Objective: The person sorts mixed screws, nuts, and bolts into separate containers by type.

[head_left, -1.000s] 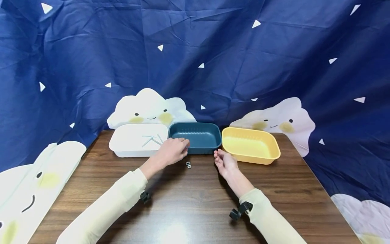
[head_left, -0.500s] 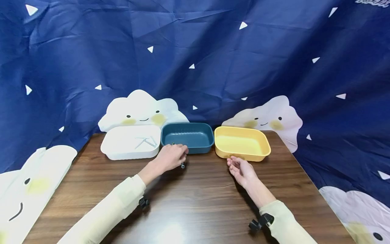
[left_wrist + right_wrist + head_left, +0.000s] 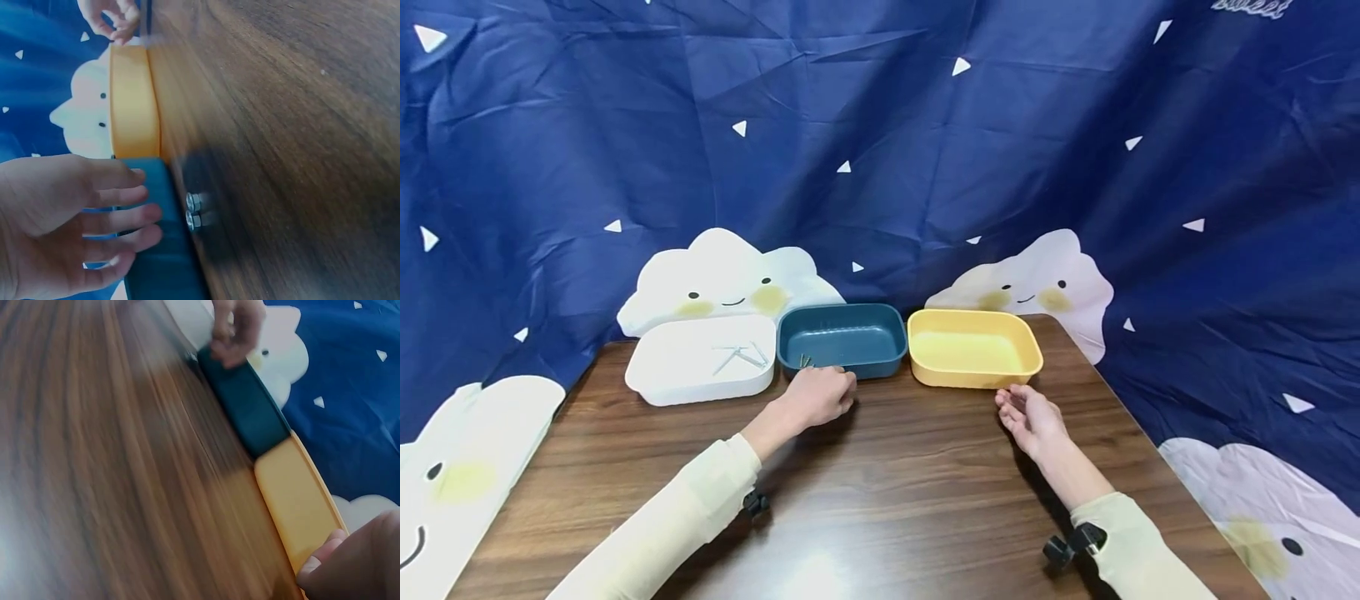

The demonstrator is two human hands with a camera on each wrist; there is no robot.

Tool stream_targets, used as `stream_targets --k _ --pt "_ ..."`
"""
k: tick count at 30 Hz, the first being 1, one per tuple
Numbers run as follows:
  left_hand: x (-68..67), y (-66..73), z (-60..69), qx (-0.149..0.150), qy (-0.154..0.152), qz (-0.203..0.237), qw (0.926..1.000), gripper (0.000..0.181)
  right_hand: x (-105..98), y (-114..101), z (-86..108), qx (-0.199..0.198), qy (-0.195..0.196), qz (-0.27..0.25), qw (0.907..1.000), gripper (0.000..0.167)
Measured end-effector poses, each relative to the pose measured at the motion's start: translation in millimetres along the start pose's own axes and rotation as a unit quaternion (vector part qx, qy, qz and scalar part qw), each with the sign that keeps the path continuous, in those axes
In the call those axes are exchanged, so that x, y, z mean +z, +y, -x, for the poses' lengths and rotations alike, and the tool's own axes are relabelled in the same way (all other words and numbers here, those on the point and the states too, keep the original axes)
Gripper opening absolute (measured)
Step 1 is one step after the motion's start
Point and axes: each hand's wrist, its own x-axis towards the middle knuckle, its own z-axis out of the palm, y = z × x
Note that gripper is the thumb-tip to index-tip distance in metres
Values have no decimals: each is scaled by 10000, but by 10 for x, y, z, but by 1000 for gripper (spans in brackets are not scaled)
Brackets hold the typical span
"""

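Note:
My left hand point(image 3: 820, 396) hovers in front of the dark teal bin point(image 3: 880, 367), its fingers loosely bent and apart in the left wrist view, holding nothing. Below the fingers, on the table beside that bin, two small silver flange nuts point(image 3: 194, 211) lie side by side; in the head view the hand hides them. My right hand point(image 3: 1033, 421) is at the front wall of the yellow bin point(image 3: 958, 379), fingers loosely curled with nothing in them; whether they touch the bin I cannot tell. A few thin brass-coloured screws point(image 3: 805, 362) show inside the teal bin.
At the left of the row stands a white bin point(image 3: 700, 390) with several long silver screws point(image 3: 741, 357) in it. The three bins stand in a row at the back of the wooden table point(image 3: 910, 500). A blue cloth point(image 3: 880, 108) hangs behind.
The right hand has moved right along the yellow bin's front. My left hand has shifted a little right and toward me, over the nuts, uncovering the brass-coloured screws. The head view has turned right.

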Motion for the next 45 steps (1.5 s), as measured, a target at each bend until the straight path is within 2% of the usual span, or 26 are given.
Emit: stream_targets --k 3,6,9,11,18,23,28,31,34,40,45 --pt "21 -3 37 -119 -363 -49 9993 14 -92 -130 -33 50 132 -229 9996 25" --pt "36 2 65 -225 -640 -144 9976 18 -174 -261 -55 132 222 -431 9987 25" --pt "73 -13 73 -285 -757 -211 9965 21 -250 -377 -120 245 267 -519 9980 15" --pt "96 -26 77 -317 -763 -243 9963 22 -264 -432 -153 315 222 -444 9983 15" --pt "165 -52 79 -344 -643 -78 9973 12 -246 -487 -233 306 40 -124 9994 31" --pt "206 -59 85 -330 -655 262 9970 6 -271 -467 -307 40 81 -414 9991 24" --pt "219 -70 85 -210 -650 434 9967 22 -307 -455 -346 -44 59 -776 9970 22" --pt "217 -78 89 -168 -645 502 9965 20 -324 -458 -353 -30 66 -939 9956 22" --pt "212 -90 84 -135 -516 471 9975 14 -337 -459 -357 -24 53 -1076 9942 22" --pt "164 -107 44 22 -152 181 9997 14 -331 -439 -371 -40 20 -1176 9931 22" --pt "79 -53 -77 300 225 -89 9993 13 -354 -428 -354 -23 -3 -1190 9929 22"
